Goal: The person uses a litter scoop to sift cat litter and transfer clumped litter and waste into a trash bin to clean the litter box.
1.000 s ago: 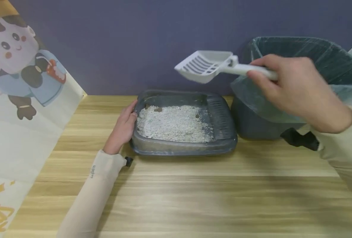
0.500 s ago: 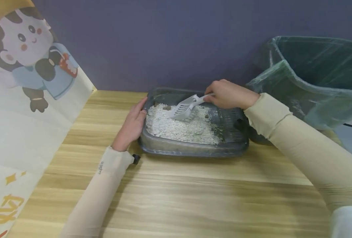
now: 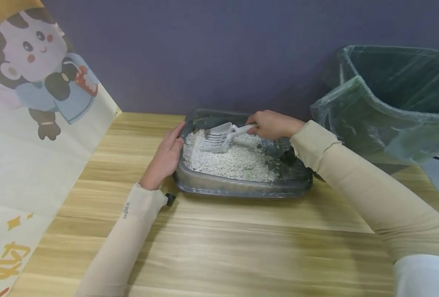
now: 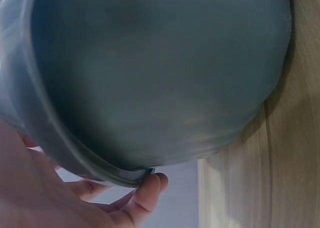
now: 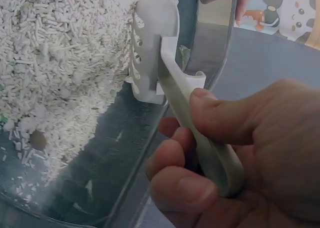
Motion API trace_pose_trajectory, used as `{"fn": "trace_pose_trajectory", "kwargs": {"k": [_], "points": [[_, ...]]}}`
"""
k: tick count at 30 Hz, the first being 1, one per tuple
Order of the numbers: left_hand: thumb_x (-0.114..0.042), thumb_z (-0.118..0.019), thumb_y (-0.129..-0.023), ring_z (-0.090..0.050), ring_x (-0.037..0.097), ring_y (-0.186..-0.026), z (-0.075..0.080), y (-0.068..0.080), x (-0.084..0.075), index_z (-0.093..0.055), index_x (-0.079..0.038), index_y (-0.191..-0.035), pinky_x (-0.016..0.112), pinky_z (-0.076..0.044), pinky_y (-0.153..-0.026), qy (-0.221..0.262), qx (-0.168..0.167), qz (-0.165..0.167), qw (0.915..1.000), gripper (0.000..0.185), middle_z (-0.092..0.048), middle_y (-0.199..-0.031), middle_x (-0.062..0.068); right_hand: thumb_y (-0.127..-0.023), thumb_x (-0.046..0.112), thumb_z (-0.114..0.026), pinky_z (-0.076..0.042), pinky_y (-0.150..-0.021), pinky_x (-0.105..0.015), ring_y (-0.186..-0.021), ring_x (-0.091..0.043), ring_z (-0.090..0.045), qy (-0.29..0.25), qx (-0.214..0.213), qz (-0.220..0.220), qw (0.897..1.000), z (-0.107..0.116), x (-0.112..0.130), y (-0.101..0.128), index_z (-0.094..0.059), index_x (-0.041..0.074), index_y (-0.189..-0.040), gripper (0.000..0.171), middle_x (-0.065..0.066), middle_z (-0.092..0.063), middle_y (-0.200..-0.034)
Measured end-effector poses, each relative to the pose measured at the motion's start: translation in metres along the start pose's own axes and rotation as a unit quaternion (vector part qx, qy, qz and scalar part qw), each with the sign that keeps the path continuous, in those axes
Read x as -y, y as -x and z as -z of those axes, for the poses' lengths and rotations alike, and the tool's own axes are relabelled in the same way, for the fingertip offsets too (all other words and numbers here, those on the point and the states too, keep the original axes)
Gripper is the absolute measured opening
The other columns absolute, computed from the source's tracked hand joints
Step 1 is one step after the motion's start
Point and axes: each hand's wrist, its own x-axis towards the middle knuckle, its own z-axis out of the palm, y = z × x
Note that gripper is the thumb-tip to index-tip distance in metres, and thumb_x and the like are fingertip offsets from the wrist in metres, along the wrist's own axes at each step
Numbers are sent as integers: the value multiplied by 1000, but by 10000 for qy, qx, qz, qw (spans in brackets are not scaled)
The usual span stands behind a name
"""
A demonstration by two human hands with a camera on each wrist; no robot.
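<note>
My right hand [image 3: 273,123] grips the handle of a white slotted litter scoop [image 3: 219,138]. The scoop's head lies in the pale pellet litter [image 3: 238,167] near the back left of a dark grey litter box [image 3: 241,187]. In the right wrist view, thumb and fingers wrap the scoop's handle [image 5: 177,95], and a brown clump [image 5: 38,139] sits on the litter away from the scoop. My left hand [image 3: 163,159] holds the box's left end. Up close in the left wrist view, its fingers and thumb curl at the box's rim [image 4: 75,150].
To the right stands a bin with a translucent green liner [image 3: 382,119] folded over its rim. A dark purple wall [image 3: 204,53] rises behind the box. Cartoon-printed panel [image 3: 19,165] borders the wooden table [image 3: 223,247] on the left.
From beside the bin, my right hand has brought the scoop down left into the box, then pushed it slightly farther left through the litter. My left hand keeps its hold on the box.
</note>
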Motion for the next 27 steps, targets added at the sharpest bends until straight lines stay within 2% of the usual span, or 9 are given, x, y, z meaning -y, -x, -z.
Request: {"fn": "trace_pose_trajectory", "kwargs": {"k": [4, 7, 12, 14, 17, 20, 25, 27], "points": [[-22, -30, -102, -24, 30, -137, 0, -1, 1, -22, -21, -152, 49, -18, -111, 26, 15, -11, 10000, 50, -27, -151, 11, -100, 24, -47, -45, -67, -39, -71, -20, -55, 2, 76, 78, 9999, -8, -6, -6, -45, 7, -139, 42, -12, -60, -111], [-23, -30, -103, -24, 30, -137, 0, -1, 1, -22, -23, -151, 49, -17, -111, 2, 56, -39, 10000, 49, -26, -151, 11, -100, 25, -47, -46, -78, -42, -92, -23, -58, -5, 113, 135, 9998, -13, -9, -9, -42, 10, -140, 43, -13, -56, -123], [-25, -30, -103, -23, 30, -137, 2, -2, 2, -22, -26, -151, 50, -17, -111, -38, 93, -44, 9999, 49, -25, -152, 9, -100, 25, -46, -45, -77, -41, -104, -22, -57, -109, 53, 120, 9999, -19, -15, -12, -42, 15, -139, 40, -11, -50, -133], [-25, -30, -103, -23, 30, -137, 3, -1, 4, -22, -25, -151, 51, -17, -111, -48, 80, -46, 9999, 49, -26, -152, 11, -101, 26, -45, -43, -72, -40, -97, -24, -58, -182, 64, 125, 9997, -21, -17, -15, -41, 17, -139, 39, -10, -51, -132], [-24, -29, -103, -24, 32, -137, 4, -1, 5, -22, -23, -152, 51, -17, -111, -47, 64, -45, 10000, 49, -27, -151, 13, -101, 26, -44, -43, -72, -39, -96, -24, -59, -215, 82, 184, 9996, -22, -20, -18, -41, 18, -138, 38, -9, -50, -132], [-23, -30, -102, -25, 31, -136, 3, -3, 4, -23, -22, -151, 51, -18, -111, 0, 40, -61, 10000, 49, -28, -151, 13, -101, 28, -43, -43, -69, -38, -86, -24, -58, -244, 137, 196, 9994, -23, -24, -19, -40, 20, -138, 38, -9, -52, -130], [-24, -31, -102, -26, 29, -136, 3, -3, 4, -24, -24, -151, 50, -18, -111, 79, 4, -48, 10000, 49, -29, -150, 12, -101, 27, -43, -41, -57, -36, -60, -21, -45, -332, 280, 193, 9989, -22, -26, -21, -40, 23, -137, 36, -12, -58, -111], [-25, -30, -102, -25, 29, -136, 3, -3, 5, -23, -25, -151, 50, -18, -111, 84, -4, -26, 10000, 49, -28, -151, 11, -101, 26, -44, -39, -53, -34, -55, -17, -41, -328, 382, 230, 9985, -22, -26, -24, -40, 23, -137, 36, -14, -59, -104]]}}
